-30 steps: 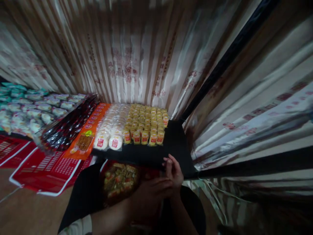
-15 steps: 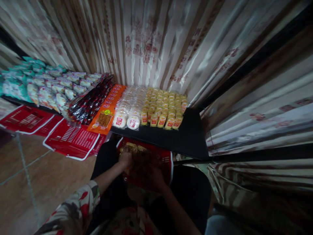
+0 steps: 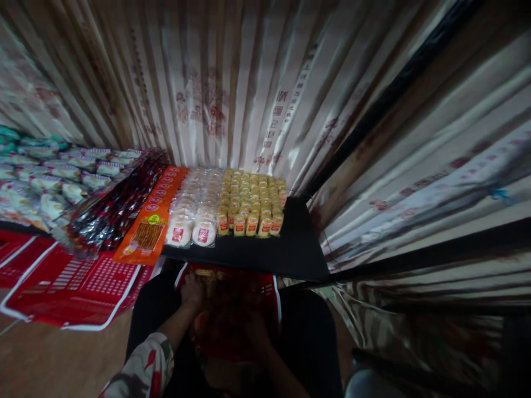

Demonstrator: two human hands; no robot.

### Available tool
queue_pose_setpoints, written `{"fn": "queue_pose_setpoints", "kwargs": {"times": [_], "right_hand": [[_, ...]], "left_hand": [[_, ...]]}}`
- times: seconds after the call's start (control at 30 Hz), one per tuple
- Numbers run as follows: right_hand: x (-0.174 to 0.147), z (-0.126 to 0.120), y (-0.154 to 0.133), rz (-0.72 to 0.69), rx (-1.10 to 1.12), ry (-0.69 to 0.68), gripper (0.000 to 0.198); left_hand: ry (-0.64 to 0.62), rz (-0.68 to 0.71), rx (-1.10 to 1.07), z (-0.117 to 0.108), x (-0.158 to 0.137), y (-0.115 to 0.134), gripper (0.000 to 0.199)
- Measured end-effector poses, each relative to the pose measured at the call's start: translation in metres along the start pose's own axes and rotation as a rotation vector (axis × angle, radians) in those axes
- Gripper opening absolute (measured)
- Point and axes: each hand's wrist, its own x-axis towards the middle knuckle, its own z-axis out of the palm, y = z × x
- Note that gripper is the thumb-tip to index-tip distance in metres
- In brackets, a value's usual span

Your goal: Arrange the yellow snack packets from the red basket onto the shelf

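Observation:
A red plastic basket with a white rim rests on my lap, dim inside. At its left side my left hand reaches over the wall, next to some gold-wrapped packets. Shadow blurs its fingers, so what it grips, if anything, does not show. Deeper in the dark part of the basket is my right hand. Its fingers are lost in the shadow, among dark contents that I cannot make out.
A black shelf ahead bears rows of small yellow packs, round white packs, an orange snack bag, dark red shiny packets and pale bags. Red baskets stand at left. A curtain hangs behind.
The view has swung, so shelf and goods appear farther left and lower. My left hand has shifted from over the gold packets to beside them, at the basket's left side.

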Motion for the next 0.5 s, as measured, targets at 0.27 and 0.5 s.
{"fn": "queue_pose_setpoints", "kwargs": {"times": [0.27,0.5], "right_hand": [[0.0,0.001,-0.01,0.02,0.076,-0.034,0.035],[0.007,-0.008,-0.003,-0.048,0.015,0.041,0.035]], "left_hand": [[0.032,0.028,0.034,0.003,0.0,-0.001,0.045],[0.085,0.119,-0.294,-0.01,-0.022,0.014,0.033]]}}
